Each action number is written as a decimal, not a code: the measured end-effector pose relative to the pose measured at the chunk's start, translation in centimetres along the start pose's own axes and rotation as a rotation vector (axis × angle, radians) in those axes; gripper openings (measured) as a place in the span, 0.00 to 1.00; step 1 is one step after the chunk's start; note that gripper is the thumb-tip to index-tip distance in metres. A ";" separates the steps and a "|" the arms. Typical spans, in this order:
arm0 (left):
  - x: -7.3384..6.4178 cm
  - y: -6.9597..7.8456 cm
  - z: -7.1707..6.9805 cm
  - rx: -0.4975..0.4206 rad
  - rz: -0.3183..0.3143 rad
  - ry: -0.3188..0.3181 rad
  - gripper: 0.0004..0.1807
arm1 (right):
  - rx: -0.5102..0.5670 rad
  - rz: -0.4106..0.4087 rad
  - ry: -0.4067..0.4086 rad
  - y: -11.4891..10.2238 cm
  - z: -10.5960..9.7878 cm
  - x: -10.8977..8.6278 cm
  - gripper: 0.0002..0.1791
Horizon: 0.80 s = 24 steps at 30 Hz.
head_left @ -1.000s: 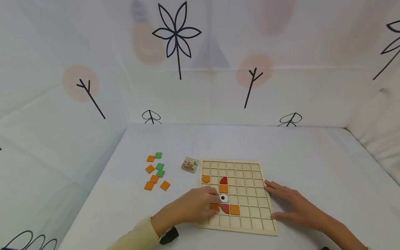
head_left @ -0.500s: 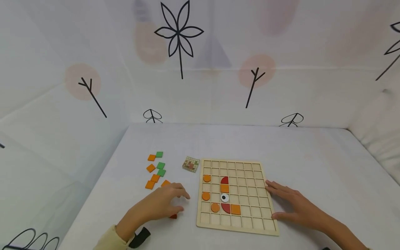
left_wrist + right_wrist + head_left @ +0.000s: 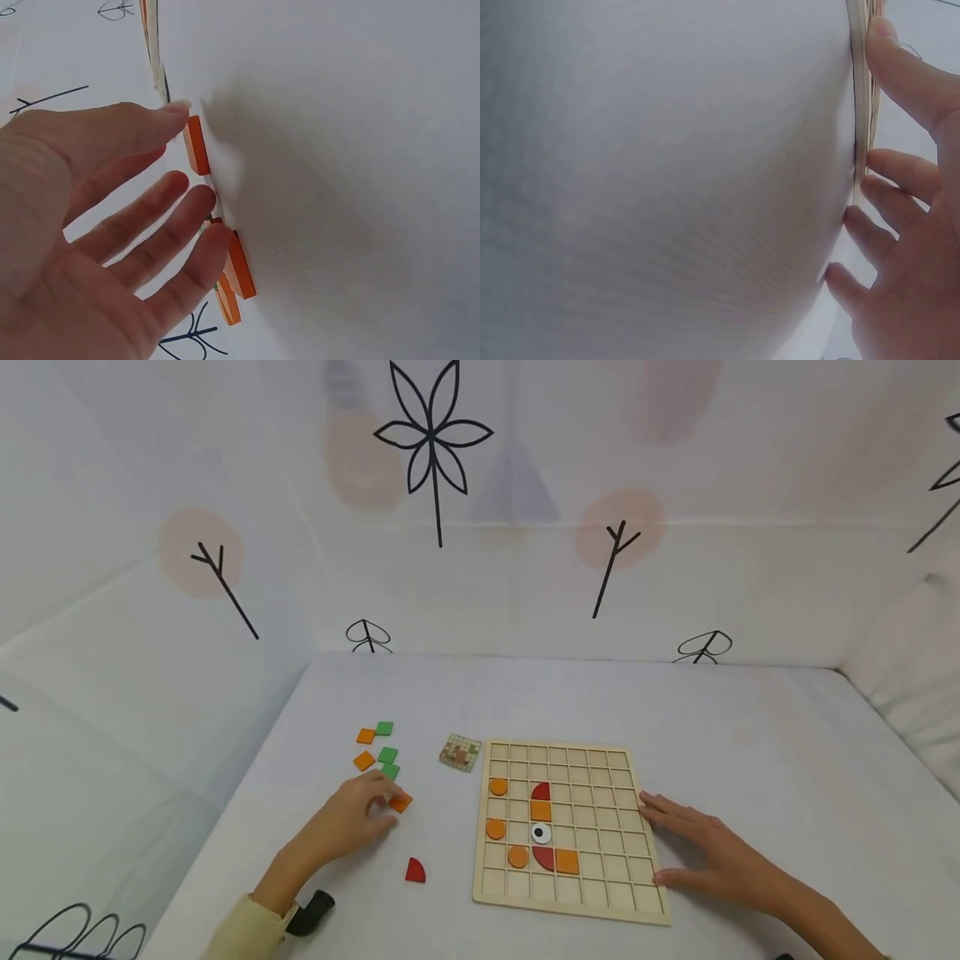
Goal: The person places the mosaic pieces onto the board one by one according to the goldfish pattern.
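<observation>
left hand [image 3: 348, 817] moved off the gridded board [image 3: 602, 820], which holds eight pieces [image 3: 541, 811]

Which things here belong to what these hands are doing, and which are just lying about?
Likely for the job: grid board, shapes on it, orange squares by the left hand, loose red piece, green squares, picture card.

Just there: printed backdrop, black gear at the left wrist; nothing else looks stray.
</observation>
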<state>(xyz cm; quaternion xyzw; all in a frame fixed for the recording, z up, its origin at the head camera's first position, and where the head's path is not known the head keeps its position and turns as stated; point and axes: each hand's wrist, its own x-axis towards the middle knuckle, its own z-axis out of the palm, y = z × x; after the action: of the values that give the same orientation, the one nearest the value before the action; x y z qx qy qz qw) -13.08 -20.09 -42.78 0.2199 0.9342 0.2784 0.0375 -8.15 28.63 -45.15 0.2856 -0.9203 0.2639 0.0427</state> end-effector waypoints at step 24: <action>1.4 -0.3 0.4 0.082 0.053 0.064 0.08 | -0.019 0.022 0.009 -0.4 -0.3 -0.1 0.41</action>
<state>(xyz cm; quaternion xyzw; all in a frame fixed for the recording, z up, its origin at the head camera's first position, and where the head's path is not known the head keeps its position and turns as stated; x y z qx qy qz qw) -14.41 -19.52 -43.24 0.2368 0.9394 0.2478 -0.0086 -7.82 28.57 -44.69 0.2740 -0.9256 0.2567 0.0467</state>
